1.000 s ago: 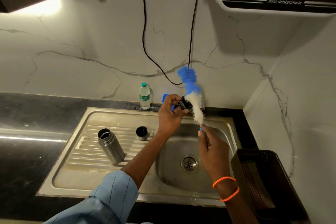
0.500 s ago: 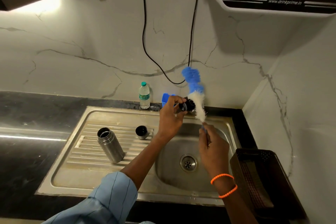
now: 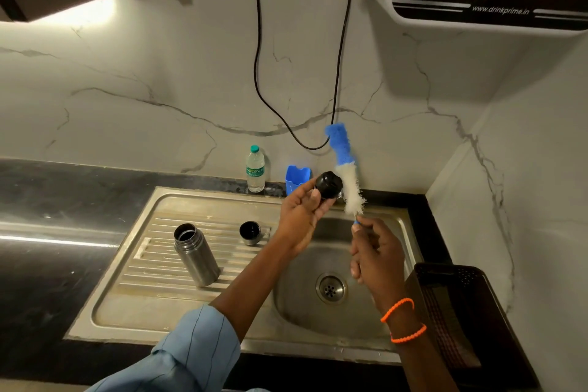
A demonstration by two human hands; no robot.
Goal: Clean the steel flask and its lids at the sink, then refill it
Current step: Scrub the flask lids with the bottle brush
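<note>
One lid (image 3: pixel 328 184) is pinched in the left hand (image 3: pixel 300 216), the right hand (image 3: pixel 377 253) gripping the brush (image 3: pixel 345 172); flask (image 3: pixel 195 254) stands open, unfilled.

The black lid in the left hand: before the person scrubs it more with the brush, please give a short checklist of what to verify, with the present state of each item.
1. Left hand holds the black lid firmly: ok, fingers curl round it.
2. Right hand grips the bottle brush by its handle: ok.
3. Brush bristles meet the lid: ok, the white bristles lie against its right side.
4. Work is above the sink so drips fall in: ok.
5. Steel flask is upright and out of the way on the drainboard: ok, open-mouthed.
6. Water is running for rinsing: cannot tell, no tap or stream is visible.
</note>
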